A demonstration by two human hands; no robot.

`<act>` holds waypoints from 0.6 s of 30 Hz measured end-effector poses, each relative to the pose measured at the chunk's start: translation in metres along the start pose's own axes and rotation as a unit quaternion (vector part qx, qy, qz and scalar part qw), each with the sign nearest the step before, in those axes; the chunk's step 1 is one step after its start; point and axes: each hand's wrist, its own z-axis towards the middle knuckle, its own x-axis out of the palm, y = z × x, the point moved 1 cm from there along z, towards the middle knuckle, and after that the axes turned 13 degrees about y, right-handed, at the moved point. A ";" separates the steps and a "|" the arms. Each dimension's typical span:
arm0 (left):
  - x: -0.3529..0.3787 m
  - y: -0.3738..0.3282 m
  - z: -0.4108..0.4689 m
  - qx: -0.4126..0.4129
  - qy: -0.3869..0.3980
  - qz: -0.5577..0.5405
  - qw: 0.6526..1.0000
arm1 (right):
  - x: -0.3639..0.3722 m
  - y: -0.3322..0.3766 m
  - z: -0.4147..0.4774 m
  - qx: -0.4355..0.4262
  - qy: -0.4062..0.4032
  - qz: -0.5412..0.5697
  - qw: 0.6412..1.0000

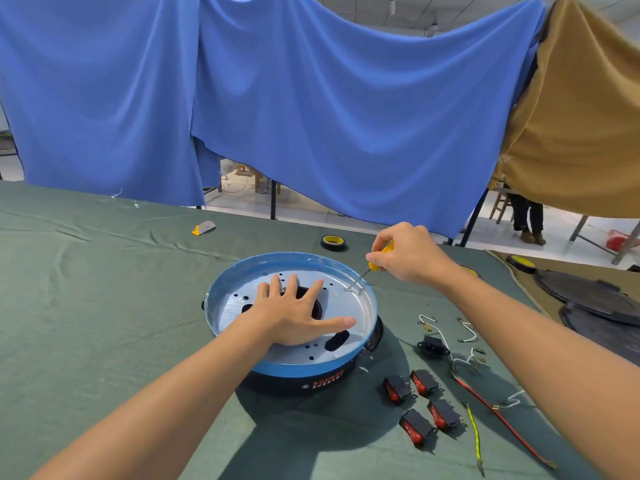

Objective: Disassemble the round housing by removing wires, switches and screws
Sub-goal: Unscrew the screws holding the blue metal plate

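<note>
Round housing [294, 367], open side up, short of the table's [104, 306] far edge.
Left hand [294, 317], flat with fingers spread, presses its metal floor; right hand [408, 254] pinches a yellow screwdriver [379, 258], tip by the far-right rim. Stiff, probably light, may slide on cloth: steady it by the rim.

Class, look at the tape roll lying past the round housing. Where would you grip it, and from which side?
Probably from above: the tape roll lies flat with its hole facing up, so pinch the ring wall, one finger inside the hole and the thumb on the outer face.
</note>
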 end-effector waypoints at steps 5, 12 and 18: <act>0.000 0.001 -0.002 -0.002 -0.010 0.012 1.000 | -0.001 0.000 0.005 -0.001 0.014 0.001 1.000; -0.002 0.002 -0.004 0.009 -0.050 0.017 0.999 | 0.002 0.004 0.011 -0.005 0.019 -0.022 1.000; -0.004 0.005 -0.002 0.047 -0.079 0.027 0.995 | 0.000 0.008 0.013 -0.014 0.031 -0.069 0.997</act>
